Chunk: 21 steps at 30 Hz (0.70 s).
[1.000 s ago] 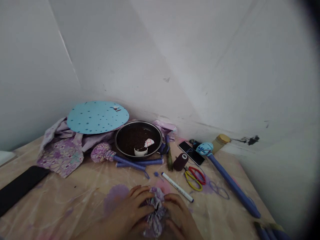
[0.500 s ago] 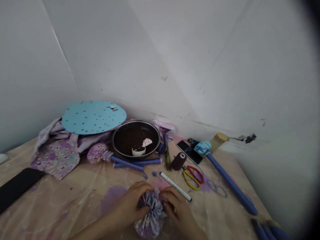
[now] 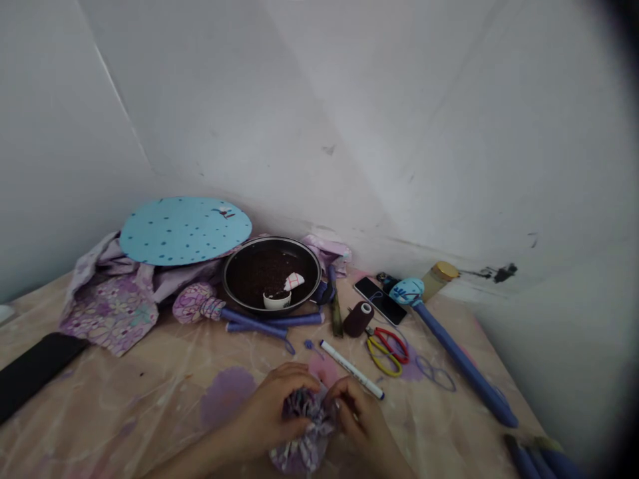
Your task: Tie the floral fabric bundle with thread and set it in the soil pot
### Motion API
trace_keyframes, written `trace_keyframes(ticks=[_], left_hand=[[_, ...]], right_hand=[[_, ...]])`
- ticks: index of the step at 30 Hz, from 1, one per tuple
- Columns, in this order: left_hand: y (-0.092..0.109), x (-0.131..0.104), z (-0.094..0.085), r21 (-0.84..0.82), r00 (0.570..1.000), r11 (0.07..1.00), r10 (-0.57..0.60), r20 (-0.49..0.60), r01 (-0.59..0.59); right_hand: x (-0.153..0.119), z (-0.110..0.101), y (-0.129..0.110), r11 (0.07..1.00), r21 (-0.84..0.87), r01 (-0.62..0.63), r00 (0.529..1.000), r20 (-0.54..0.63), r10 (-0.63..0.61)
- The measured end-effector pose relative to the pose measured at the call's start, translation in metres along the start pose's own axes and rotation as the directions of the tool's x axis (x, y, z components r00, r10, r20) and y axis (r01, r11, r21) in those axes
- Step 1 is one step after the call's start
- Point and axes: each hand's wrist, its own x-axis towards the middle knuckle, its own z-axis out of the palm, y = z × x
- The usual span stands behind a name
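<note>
A bundle of purple floral cloth (image 3: 302, 442) is gathered into pleats at the bottom middle. My left hand (image 3: 272, 409) is closed round its left side, with the thumb across the pleats. My right hand (image 3: 359, 416) pinches the cloth's right edge, fingers curled. Just beyond the hands lies a white marker (image 3: 352, 369) with blue ends. Scissors (image 3: 387, 351) with red and yellow handles rest to its right, beside a dark thread cone (image 3: 358, 319).
Behind stands a dark round pan (image 3: 229, 293) holding a small white cup (image 3: 277, 303). A blue oval board (image 3: 184, 233) rests on floral fabric (image 3: 112, 309). Blue-wrapped rods (image 3: 464, 362), a phone (image 3: 380, 301), a jar (image 3: 439, 279) and a black object (image 3: 40, 369) lie around.
My right hand has shifted slightly at the cloth's edge, its fingers more curled. My left hand has its fingers further over the top of the bundle.
</note>
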Motion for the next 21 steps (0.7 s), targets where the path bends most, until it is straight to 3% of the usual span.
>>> trace_keyframes(ticks=[2, 4, 10, 17, 21], left_hand=[[0.001, -0.001, 0.006, 0.048, 0.999, 0.997, -0.053, 0.000, 0.053], [0.003, -0.001, 0.012, 0.088, 0.996, 0.992, -0.091, -0.002, 0.091], [0.001, -0.003, 0.020, 0.151, 0.998, 0.987, -0.050, -0.023, 0.053], [0.004, -0.008, 0.009, 0.137, 0.998, 0.990, 0.028, -0.053, -0.020], [0.003, -0.012, 0.000, 0.119, 0.994, 0.993, 0.022, -0.109, -0.009]], right_hand=[[-0.001, 0.000, -0.001, 0.999, 0.030, -0.031, 1.000, -0.005, 0.031], [-0.001, 0.002, -0.004, 1.000, -0.020, 0.018, 1.000, 0.003, -0.018], [0.002, 0.008, -0.008, 0.993, -0.046, 0.109, 0.994, 0.030, -0.108], [-0.002, 0.007, -0.001, 0.999, -0.028, 0.026, 1.000, -0.012, -0.026], [-0.003, 0.009, 0.001, 0.994, -0.091, 0.056, 0.997, 0.052, -0.051]])
